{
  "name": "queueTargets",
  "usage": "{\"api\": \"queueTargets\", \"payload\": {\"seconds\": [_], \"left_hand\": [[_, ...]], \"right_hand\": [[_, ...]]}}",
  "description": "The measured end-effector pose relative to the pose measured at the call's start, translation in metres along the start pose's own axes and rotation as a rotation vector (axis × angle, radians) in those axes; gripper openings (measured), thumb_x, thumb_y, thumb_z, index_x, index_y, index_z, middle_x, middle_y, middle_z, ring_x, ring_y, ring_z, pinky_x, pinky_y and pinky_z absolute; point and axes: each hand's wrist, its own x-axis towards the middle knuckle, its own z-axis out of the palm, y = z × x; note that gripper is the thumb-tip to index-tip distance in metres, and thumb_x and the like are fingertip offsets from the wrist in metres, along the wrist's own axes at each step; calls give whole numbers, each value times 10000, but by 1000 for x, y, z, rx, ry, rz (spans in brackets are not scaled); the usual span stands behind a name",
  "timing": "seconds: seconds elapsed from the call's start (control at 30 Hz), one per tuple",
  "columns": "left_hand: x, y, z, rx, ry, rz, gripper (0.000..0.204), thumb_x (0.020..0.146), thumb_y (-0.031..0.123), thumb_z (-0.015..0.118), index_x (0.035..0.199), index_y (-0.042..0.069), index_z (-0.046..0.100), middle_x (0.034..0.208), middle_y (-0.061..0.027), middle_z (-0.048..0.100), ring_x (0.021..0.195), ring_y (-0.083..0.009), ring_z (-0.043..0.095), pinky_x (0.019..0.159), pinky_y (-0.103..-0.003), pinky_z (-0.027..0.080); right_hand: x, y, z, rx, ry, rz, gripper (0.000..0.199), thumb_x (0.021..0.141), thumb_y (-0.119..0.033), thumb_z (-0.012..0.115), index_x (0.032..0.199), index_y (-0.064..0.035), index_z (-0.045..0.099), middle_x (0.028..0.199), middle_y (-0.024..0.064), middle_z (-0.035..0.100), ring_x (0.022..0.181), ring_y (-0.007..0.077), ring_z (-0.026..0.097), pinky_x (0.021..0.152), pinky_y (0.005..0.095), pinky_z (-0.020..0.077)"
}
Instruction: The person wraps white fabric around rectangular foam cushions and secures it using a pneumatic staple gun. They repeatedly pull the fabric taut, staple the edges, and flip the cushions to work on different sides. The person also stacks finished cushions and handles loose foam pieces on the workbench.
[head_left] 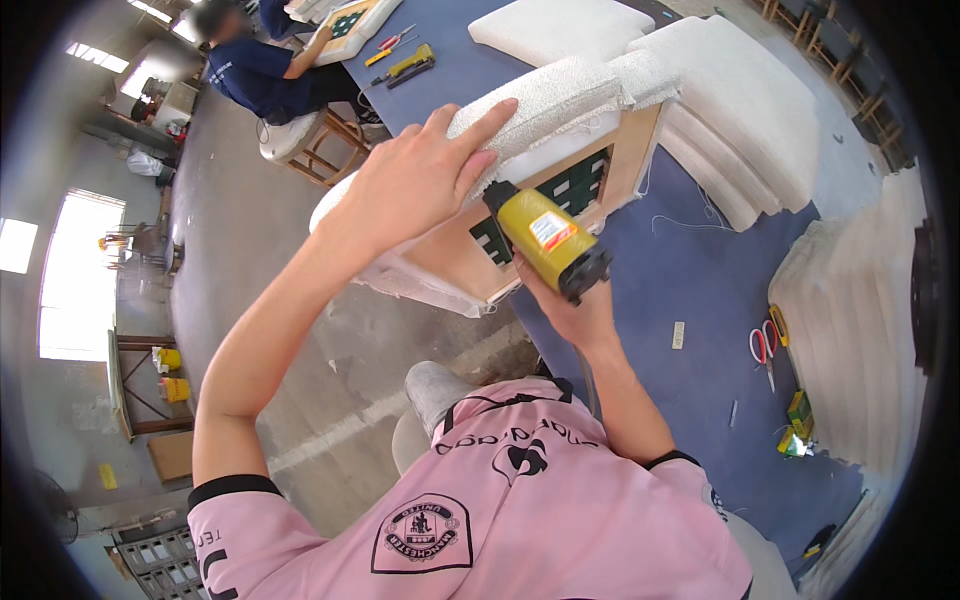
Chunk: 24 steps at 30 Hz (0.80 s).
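Your left hand (pixel 420 180) pressing white fabric (pixel 560 95) flat over cushion frame (pixel 470 255), fingers spread, gripping nothing. Your right hand (pixel 565 305) clenching yellow staple gun (pixel 545 238) at frame centre, nose touching frame's wooden underside.

Risk, judging: left fingertips lying near gun nose; fabric slipping could be pulling them into firing line. Frame overhanging blue table (pixel 690 290) edge, could be tipping under push.

Room: open floor at left; scissors (pixel 765 345) at right, well apart; seated person (pixel 265 75) upper left, clear.

Head-worn fisheye view looks steeply down, close over the blue worktable (pixel 700 290).
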Motion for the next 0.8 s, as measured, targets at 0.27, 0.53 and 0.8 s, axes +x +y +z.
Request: {"api": "queueTargets", "payload": {"seconds": [0.27,0.53,0.8], "left_hand": [[-5,-13,-4,-156,-112,83,707,1024,235,579,1645,345,259,1363,-242,536,1161,-429,609,975,-495,509],[-5,-10,-2,-127,-67,100,833,948,176,657,1644,384,248,1378,-261,529,1130,-443,623,972,-491,522],[-2,-1,-9,-106,-117,29,914,894,149,713,1632,430,252,1413,-259,512,1163,-443,624,976,-488,535]], "right_hand": [[2,-29,-1,95,79,124,203,872,-97,789,1045,-1,744,948,97,775,838,197,748,773,334,567],[1,-6,12,187,63,8,234,826,-69,788,1024,9,691,853,103,729,731,181,676,719,312,534],[-5,1,13,87,69,8,242,822,-97,813,1009,-2,694,873,112,731,785,211,692,760,322,531]]}}
